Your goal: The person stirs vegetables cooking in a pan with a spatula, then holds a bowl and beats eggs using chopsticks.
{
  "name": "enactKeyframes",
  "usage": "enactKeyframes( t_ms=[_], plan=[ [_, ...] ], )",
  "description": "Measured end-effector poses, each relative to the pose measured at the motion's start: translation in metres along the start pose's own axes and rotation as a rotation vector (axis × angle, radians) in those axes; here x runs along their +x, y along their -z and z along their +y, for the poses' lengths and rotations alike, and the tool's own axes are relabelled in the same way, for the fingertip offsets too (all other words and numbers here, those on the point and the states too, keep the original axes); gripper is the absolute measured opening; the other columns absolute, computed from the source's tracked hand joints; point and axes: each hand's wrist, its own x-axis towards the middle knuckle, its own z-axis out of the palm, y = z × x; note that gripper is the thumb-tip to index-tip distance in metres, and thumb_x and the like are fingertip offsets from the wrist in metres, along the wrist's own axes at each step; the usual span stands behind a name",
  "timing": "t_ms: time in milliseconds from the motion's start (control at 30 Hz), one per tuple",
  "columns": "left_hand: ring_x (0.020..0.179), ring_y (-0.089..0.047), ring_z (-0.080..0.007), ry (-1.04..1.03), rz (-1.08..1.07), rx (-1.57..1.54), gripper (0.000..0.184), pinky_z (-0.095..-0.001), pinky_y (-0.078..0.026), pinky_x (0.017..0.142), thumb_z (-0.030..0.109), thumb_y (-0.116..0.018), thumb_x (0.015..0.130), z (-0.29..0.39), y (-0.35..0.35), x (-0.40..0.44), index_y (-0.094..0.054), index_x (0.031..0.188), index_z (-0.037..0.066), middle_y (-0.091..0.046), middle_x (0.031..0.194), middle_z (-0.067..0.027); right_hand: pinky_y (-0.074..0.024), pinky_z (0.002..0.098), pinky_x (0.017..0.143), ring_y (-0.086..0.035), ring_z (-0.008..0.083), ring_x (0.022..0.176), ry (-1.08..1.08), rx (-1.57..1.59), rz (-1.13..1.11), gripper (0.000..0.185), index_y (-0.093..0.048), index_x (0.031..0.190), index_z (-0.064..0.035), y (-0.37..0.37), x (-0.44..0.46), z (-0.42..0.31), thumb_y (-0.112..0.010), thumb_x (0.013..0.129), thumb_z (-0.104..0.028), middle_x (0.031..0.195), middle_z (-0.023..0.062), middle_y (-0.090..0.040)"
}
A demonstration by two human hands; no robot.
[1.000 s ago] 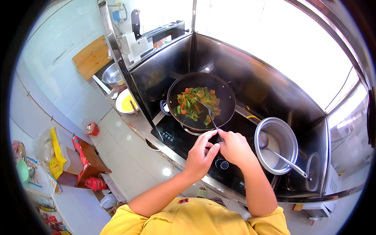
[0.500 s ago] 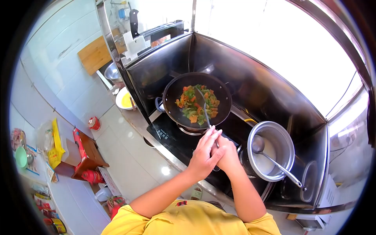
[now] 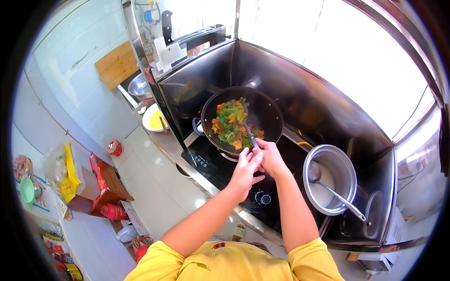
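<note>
R hand [image 3: 270, 157] has its grip closed on the handle of a cooking tool [image 3: 252, 136]. L hand [image 3: 243, 175] is right up against R hand; can't tell if its grip holds the tool too. The tool's far end is in green & orange veg [image 3: 228, 119], in a big dark wok [image 3: 267, 108] on the stove [image 3: 206, 161]. Right of it: metal pot [image 3: 344, 169] w/ a ladle [image 3: 333, 192] leaning in it. Left: white bowl [image 3: 146, 118] w/ yellow stuff [image 3: 155, 121], near a metal bowl [image 3: 139, 86].
</note>
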Motion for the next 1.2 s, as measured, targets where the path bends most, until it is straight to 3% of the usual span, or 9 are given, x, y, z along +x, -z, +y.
enactKeyframes(
  t_ms=[100,200,400,500,600,733,900,1067,1200],
  plan=[
    [0.114,-0.051,-0.0210,0.122,-0.142,-0.113,0.051,-0.0464,-0.045,0.093,0.036,-0.048,0.096,0.011,0.003,-0.016,-0.030,0.137,0.012,-0.048,0.126,-0.0054,-0.0494,0.0393,0.065,-0.066,0.0290,0.072,0.335,-0.726,0.076,0.040,-0.057,0.123,-0.0062,0.000,-0.029,-0.006,-0.052,0.083,-0.008,0.082,0.0202,-0.066],
    [0.117,-0.049,-0.0220,0.184,-0.300,-0.154,0.045,-0.0490,-0.043,0.096,0.038,-0.045,0.097,0.011,-0.013,-0.036,-0.037,0.133,0.013,-0.047,0.129,-0.0059,-0.0484,0.0422,0.077,-0.062,0.0399,0.091,0.138,-0.905,0.112,0.047,-0.053,0.127,-0.0056,-0.001,-0.096,-0.060,-0.053,0.081,-0.011,0.095,0.0262,-0.063],
    [0.117,-0.046,-0.0224,0.283,-0.346,-0.108,0.056,-0.0509,-0.041,0.097,0.041,-0.057,0.092,-0.004,-0.028,-0.030,-0.033,0.134,0.014,-0.045,0.121,-0.0050,-0.0487,0.0370,0.059,-0.062,0.0302,0.066,0.042,-0.832,0.154,0.040,-0.055,0.122,0.0040,0.030,-0.076,-0.033,-0.052,0.085,-0.011,0.078,0.0192,-0.062],
    [0.099,-0.056,-0.0222,0.238,-0.222,-0.108,0.034,-0.0499,-0.047,0.089,0.035,-0.057,0.093,0.002,-0.013,-0.010,-0.044,0.116,0.014,-0.049,0.096,-0.0028,-0.0333,0.0225,0.038,-0.048,0.0093,0.046,-0.137,-0.084,0.012,0.040,-0.050,0.126,0.0066,0.028,-0.028,-0.012,-0.049,0.088,-0.006,0.069,0.0068,-0.058],
    [0.094,-0.058,-0.0213,0.202,-0.142,-0.153,0.023,-0.0484,-0.049,0.088,0.033,-0.055,0.094,0.013,0.005,-0.001,-0.048,0.105,0.013,-0.049,0.092,-0.0021,-0.0325,0.0229,0.036,-0.044,0.0079,0.043,-0.159,0.107,-0.030,0.044,-0.044,0.132,0.0072,0.003,-0.007,-0.015,-0.049,0.089,-0.005,0.065,0.0050,-0.055],
    [0.106,-0.054,-0.0222,0.200,-0.247,-0.262,0.037,-0.0481,-0.042,0.098,0.041,-0.050,0.094,0.018,0.018,-0.006,-0.049,0.116,0.011,-0.055,0.109,-0.0055,-0.0348,0.0239,0.037,-0.044,0.0065,0.044,-0.065,-0.295,-0.132,0.043,-0.050,0.131,0.0005,-0.014,-0.018,-0.037,-0.049,0.088,-0.003,0.059,0.0032,-0.051],
    [0.117,-0.051,-0.0226,0.304,-0.339,-0.351,0.050,-0.0458,-0.038,0.103,0.044,-0.048,0.095,0.036,-0.005,-0.046,-0.041,0.131,0.010,-0.050,0.130,-0.0082,-0.0506,0.0391,0.064,-0.066,0.0302,0.068,0.303,-1.067,-0.041,0.053,-0.057,0.126,-0.0113,-0.023,-0.071,-0.071,-0.057,0.074,-0.003,0.075,0.0192,-0.065],
    [0.119,-0.049,-0.0223,0.349,-0.507,-0.401,0.044,-0.0466,-0.038,0.103,0.042,-0.048,0.095,0.028,-0.020,-0.064,-0.043,0.129,0.014,-0.048,0.130,-0.0083,-0.0500,0.0420,0.072,-0.064,0.0351,0.079,0.234,-1.286,-0.001,0.048,-0.063,0.119,-0.0117,0.003,-0.125,-0.105,-0.059,0.072,-0.006,0.080,0.0201,-0.065],
    [0.119,-0.049,-0.0226,0.367,-0.556,-0.369,0.042,-0.0474,-0.039,0.103,0.041,-0.046,0.096,0.022,-0.029,-0.063,-0.044,0.127,0.013,-0.048,0.128,-0.0085,-0.0511,0.0411,0.071,-0.065,0.0336,0.076,0.032,-1.437,-0.081,0.018,-0.069,0.088,-0.0043,0.012,-0.143,-0.126,-0.064,0.072,-0.009,0.076,0.0175,-0.066]
  ],
)
